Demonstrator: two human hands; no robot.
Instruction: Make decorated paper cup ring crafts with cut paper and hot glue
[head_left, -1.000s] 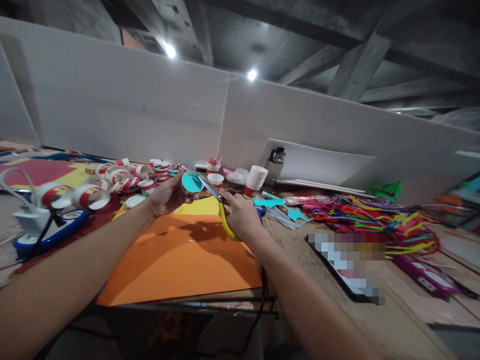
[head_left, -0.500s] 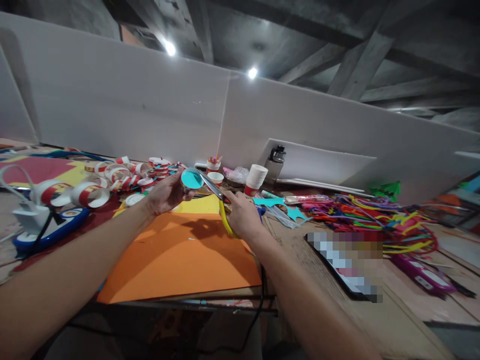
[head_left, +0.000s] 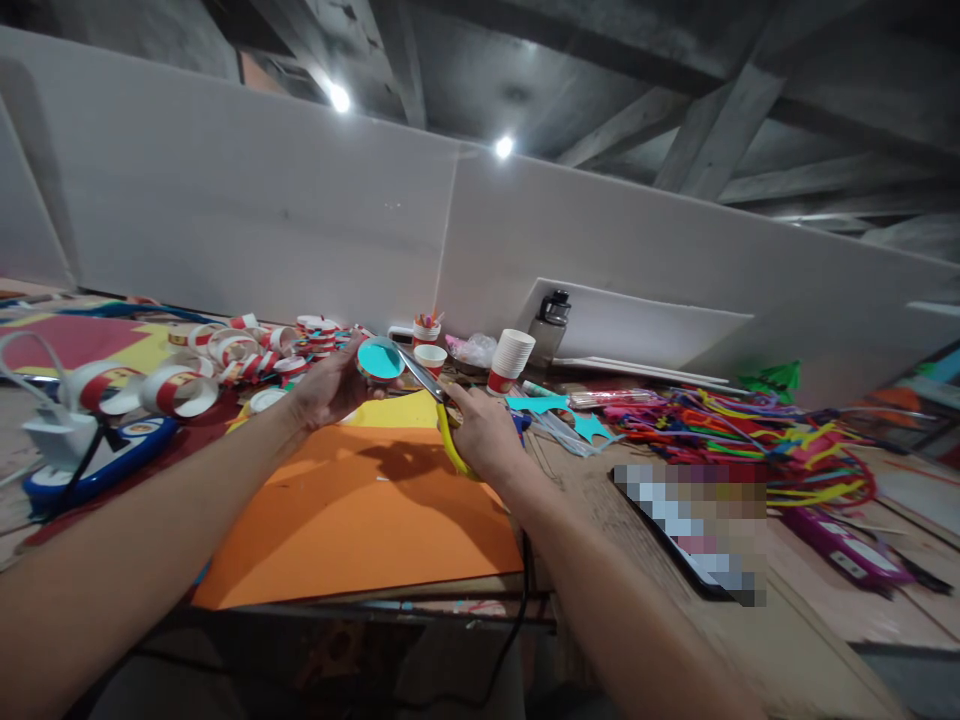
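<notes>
My left hand (head_left: 335,388) is closed around a small round piece, which looks like a paper cup base with a turquoise disc (head_left: 380,359) on its face. The disc is tilted toward me. In my right hand (head_left: 487,430) is a pair of scissors (head_left: 455,445) with yellow handles, its metal blades pointing up and left at the disc's right edge. Whether the blades touch the rim I cannot tell. Below both hands lies an orange sheet (head_left: 360,530), with a yellow sheet (head_left: 397,410) showing behind it.
Behind the hands stand a paper cup (head_left: 430,360), a stack of cups (head_left: 513,360) and a bottle (head_left: 551,325). Turquoise scraps (head_left: 589,425) and colourful pipe cleaners (head_left: 720,430) lie to the right, near a phone (head_left: 682,530). Curled cup strips (head_left: 176,390) fill the left.
The turquoise-faced piece has shifted slightly left and tipped a little, showing more of its lower rim. The scissors have moved slightly left and remain beside it.
</notes>
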